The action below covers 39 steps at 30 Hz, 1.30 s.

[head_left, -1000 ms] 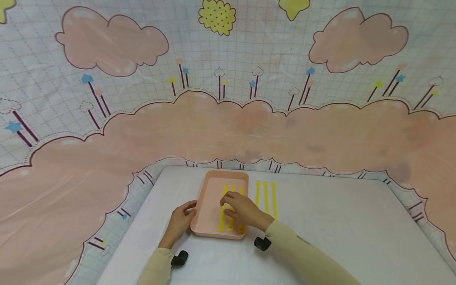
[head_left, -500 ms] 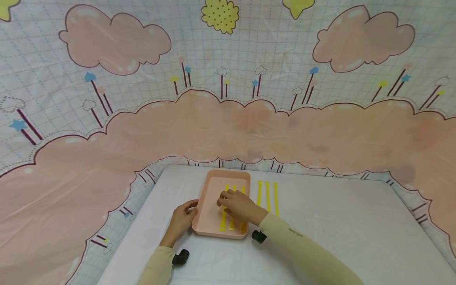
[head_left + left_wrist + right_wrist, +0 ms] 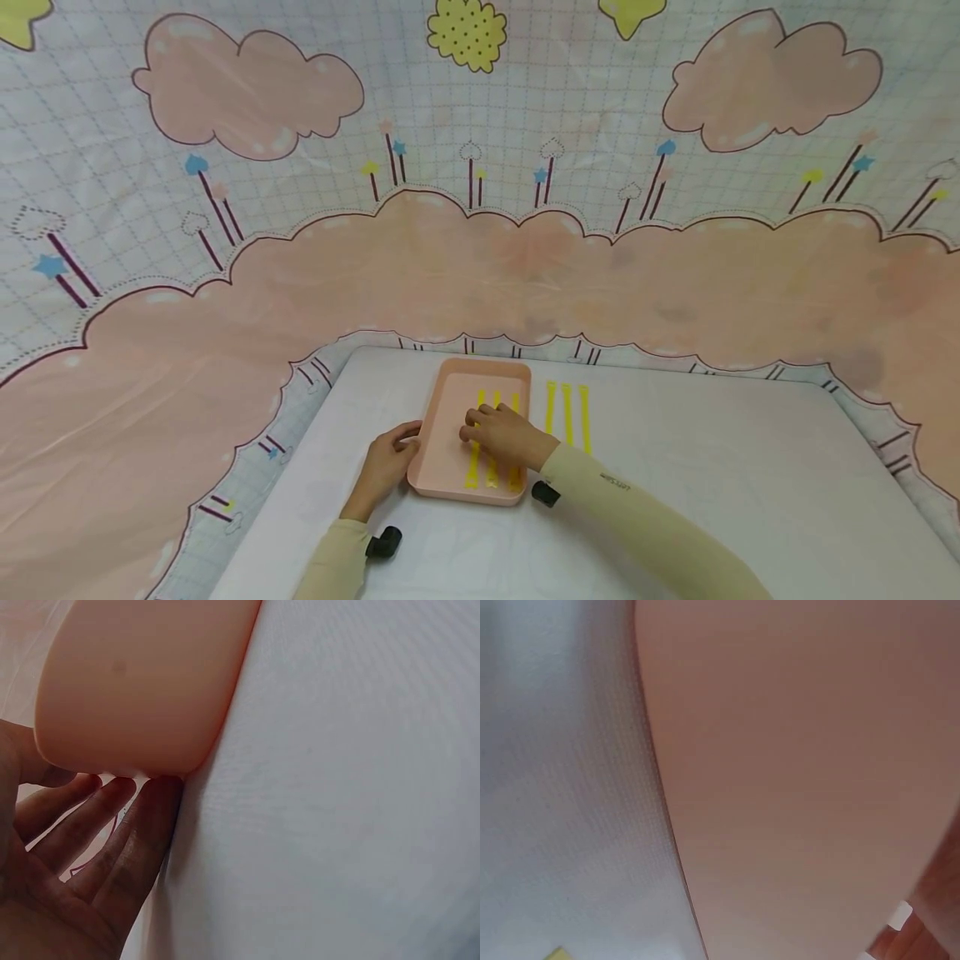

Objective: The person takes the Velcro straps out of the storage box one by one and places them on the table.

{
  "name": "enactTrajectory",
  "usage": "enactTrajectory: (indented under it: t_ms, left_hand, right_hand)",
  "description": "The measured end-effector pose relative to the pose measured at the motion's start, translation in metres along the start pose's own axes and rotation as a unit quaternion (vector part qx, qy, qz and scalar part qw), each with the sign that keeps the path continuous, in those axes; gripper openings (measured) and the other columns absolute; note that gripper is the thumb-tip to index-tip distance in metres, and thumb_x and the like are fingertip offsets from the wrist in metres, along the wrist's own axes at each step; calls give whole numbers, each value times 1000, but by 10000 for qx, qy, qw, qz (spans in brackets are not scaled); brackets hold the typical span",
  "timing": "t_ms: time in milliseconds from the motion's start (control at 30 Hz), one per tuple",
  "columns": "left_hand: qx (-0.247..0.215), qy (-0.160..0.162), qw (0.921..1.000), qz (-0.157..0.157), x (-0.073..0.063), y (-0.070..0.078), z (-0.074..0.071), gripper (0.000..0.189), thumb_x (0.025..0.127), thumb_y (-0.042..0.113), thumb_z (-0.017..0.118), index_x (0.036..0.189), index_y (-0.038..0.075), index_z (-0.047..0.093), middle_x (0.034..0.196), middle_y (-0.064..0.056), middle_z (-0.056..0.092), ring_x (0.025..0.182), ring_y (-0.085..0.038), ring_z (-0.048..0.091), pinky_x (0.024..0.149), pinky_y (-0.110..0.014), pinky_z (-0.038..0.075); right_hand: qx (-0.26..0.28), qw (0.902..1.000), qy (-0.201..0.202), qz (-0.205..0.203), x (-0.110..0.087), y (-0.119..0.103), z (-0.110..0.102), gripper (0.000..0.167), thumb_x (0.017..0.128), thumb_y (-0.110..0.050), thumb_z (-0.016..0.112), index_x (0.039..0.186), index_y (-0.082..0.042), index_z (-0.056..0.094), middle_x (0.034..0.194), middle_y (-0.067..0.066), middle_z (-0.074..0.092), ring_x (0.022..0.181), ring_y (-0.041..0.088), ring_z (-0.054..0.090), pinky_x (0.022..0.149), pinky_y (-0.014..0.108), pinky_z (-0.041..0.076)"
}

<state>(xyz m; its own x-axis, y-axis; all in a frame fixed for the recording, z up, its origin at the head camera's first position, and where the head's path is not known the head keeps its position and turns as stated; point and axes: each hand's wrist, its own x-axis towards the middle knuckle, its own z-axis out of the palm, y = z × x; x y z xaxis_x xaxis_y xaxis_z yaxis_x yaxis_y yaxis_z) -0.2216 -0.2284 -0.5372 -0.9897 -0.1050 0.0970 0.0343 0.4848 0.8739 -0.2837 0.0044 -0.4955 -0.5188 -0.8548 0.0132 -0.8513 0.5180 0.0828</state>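
Observation:
A peach rectangular tray [image 3: 450, 400] lies on the white table. Inside it, toward the right side, are three narrow yellow strips [image 3: 472, 479] with flared ends, side by side. My left hand [image 3: 382, 467] steadies the tray's left edge; in the left wrist view its fairly straight fingertips [image 3: 120, 787] touch the outer wall. Over the tray, my right hand [image 3: 506, 435] has bent fingers pointing down at the leftmost strip and covers the strips' middles. I cannot tell whether it pinches one. The right wrist view mostly shows the tray's wall [image 3: 795, 765].
Three more yellow strips [image 3: 567, 417] lie parallel on the table just right of the tray, their near ends hidden by the right forearm. A patterned cloth [image 3: 600, 283] with clouds hangs behind the table. Black wrist cameras [image 3: 385, 542] are strapped to both sleeves.
My right hand has shifted slightly left across the tray and its fingers have dropped lower over the leftmost strip. My left hand, the tray and the strips keep their places; the view drifts slightly.

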Motion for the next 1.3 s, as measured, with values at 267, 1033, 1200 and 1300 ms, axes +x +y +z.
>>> enactTrajectory:
  t_ms: [267,1033,1200,1300]
  left_hand:
    - [-43,-45,10000,-50,-1,2,0,35,93,5,60,128,4,64,126,-15,67,100,-26,70,73,-21,52]
    - [-1,-40,9999,-149,0,2,0,34,94,7,61,128,6,64,126,-13,68,101,-25,69,74,-23,52]
    - [-15,-41,9999,-145,0,2,1,34,94,7,61,128,6,65,126,-13,68,99,-25,69,74,-23,53]
    - [-42,-37,9998,-175,2,2,0,35,93,7,62,128,7,64,126,-12,68,99,-23,69,73,-23,52]
  right_hand:
    - [-347,9994,-78,-29,4,1,5,26,98,-17,60,121,-28,62,123,-3,58,112,16,55,92,33,47]
    - [-483,9981,99,-360,9,7,16,22,97,-19,60,116,-29,63,111,-5,58,103,14,54,87,28,49]
    - [-451,9979,197,-419,9,7,17,20,98,-19,58,114,-29,64,110,-4,58,100,14,54,84,28,49]
    - [-489,9976,247,-432,10,8,17,19,99,-20,56,114,-29,65,110,-4,57,100,14,53,84,27,47]
